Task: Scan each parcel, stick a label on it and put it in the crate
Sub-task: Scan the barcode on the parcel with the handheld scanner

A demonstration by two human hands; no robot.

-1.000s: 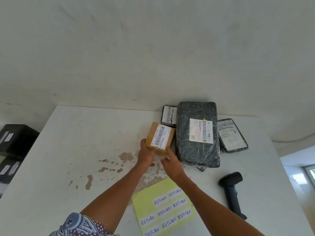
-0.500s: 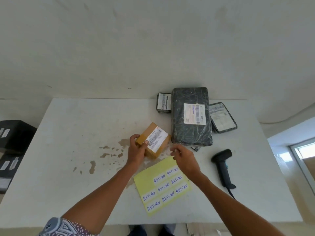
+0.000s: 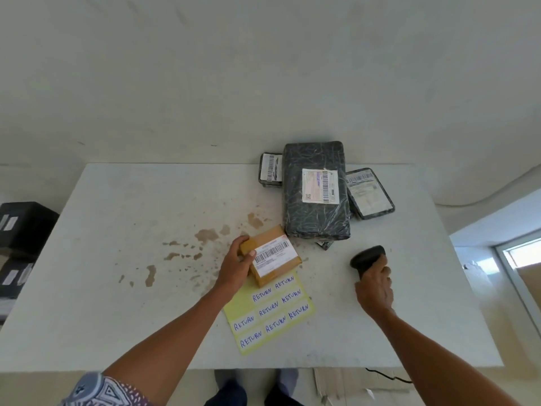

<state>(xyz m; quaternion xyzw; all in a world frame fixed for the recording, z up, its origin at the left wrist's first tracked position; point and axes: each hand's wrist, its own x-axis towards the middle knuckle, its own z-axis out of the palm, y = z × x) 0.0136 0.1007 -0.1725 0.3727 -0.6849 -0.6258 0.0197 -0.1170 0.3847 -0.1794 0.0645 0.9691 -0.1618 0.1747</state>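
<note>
While the left hand [image 3: 237, 263] grips the brown parcel [image 3: 272, 254] at its left end, the thumb lies on the top face at the edge of the barcode label [image 3: 272, 253]. The remaining fingers curl under the parcel and are hidden. The parcel sits near the middle of the worktop [image 3: 131, 215], over the far corner of the yellow label sheet [image 3: 269, 315]. Whether it rests on the sheet or is held just clear of it cannot be determined.

The right hand [image 3: 374, 288] is well apart to the right, fingers wrapped round the handle of the black scanner [image 3: 367, 256]. Only the scanner head shows; the handle is covered by the hand. A dark cable [image 3: 386, 376] appears below the near worktop edge, and its upper run is hidden.

The label sheet carries rows of white labels handwritten "RETURN"; the parcel covers its far corner.

Behind the brown parcel lies a large black wrapped parcel [image 3: 316, 194] with a white shipping label. A small dark parcel [image 3: 270, 169] lies just beside it on the left and a flat dark parcel [image 3: 370, 193] on the right, partly tucked under it. A further item [image 3: 325, 244] protrudes from beneath its near edge and cannot be identified.

Brown stains [image 3: 206, 234] mark the worktop left of the parcel. Black boxes [image 3: 23, 227] at the left are cut off by the frame.
</note>
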